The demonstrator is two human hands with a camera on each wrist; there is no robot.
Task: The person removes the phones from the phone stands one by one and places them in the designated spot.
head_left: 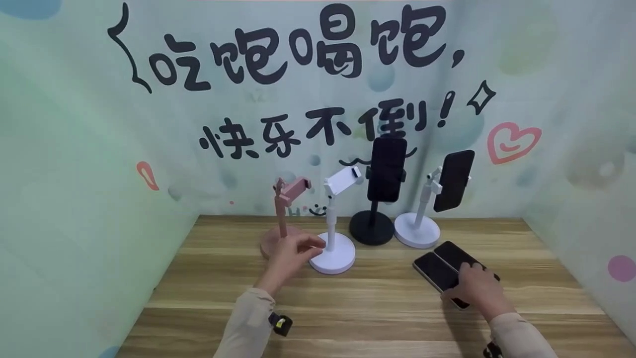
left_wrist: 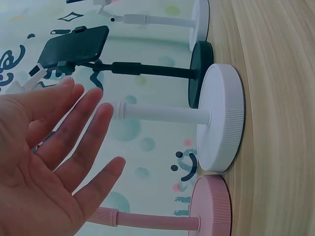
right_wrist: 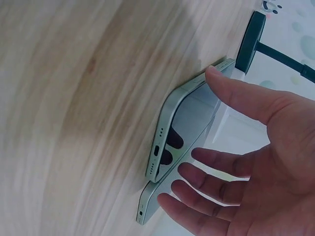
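Observation:
Two dark-screened smartphones lie side by side on the wooden table, the left phone [head_left: 431,268] and the right phone [head_left: 453,252]. Over their near ends hovers my right hand [head_left: 478,287]. Its thumb [right_wrist: 216,78] is right at the long edge of one phone, while the other fingers [right_wrist: 204,182] spread above the screens, not closed round either. My left hand [head_left: 293,256], fingers loosely bent and gripping nothing, is beside the pole of a white phone stand [head_left: 332,263] with an empty cradle. That hand partly covers the base of a pink phone stand [head_left: 280,219].
Behind, a black stand [head_left: 371,228] holds a phone [head_left: 387,169] upright. To its right, another white stand [head_left: 417,231] carries a tilted phone [head_left: 454,180]. A printed cloth backdrop [head_left: 298,89] rises at the table's back edge and along both sides.

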